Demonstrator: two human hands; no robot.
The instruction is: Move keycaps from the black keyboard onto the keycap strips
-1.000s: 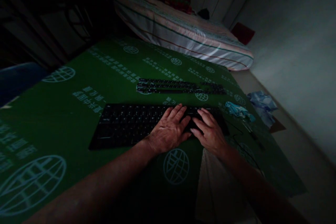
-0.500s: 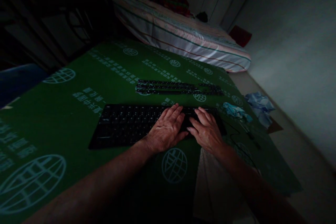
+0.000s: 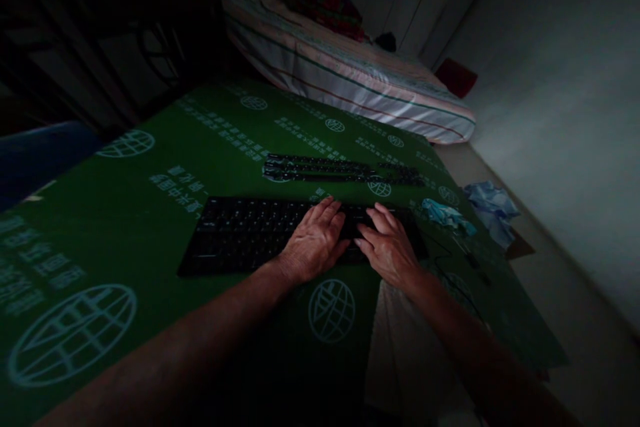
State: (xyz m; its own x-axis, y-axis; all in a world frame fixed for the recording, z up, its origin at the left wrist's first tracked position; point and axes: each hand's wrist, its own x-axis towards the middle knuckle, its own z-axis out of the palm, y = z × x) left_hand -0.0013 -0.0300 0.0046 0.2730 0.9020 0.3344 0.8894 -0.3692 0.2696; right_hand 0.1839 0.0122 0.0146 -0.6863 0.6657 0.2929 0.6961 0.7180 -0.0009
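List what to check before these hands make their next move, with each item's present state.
1. Keyboard lying on the green table: ok.
2. Left hand over the keyboard: ok, fingers pointing toward its far edge.
3. Right hand over the keyboard's right part: ok, beside the left hand.
4. Rows of black keys out of the hands' way: ok, they lie beyond the keyboard.
5. Cable away from the fingers: ok, it lies to their right.
6. Spots beneath the palms in order: cannot tell, the hands hide them.

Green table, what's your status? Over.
Left hand, right hand on black keyboard. Loose keys in rows beyond. Crumpled turquoise item to the right, clear of both hands.
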